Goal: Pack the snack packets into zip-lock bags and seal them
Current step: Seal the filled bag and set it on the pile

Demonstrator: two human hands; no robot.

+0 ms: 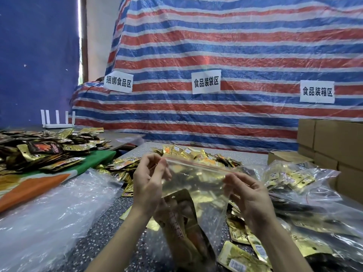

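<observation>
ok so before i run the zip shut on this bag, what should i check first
1. The left hand pinches the zip-lock bag at its top left corner: ok.
2. The right hand holds the zip strip at its right end: ok.
3. The snack packets inside sit below the strip: ok.
4. Strip stretched straight between the hands: ok.
5. Strip free of trapped plastic: cannot tell.
6. Packet count inside: cannot tell.
</observation>
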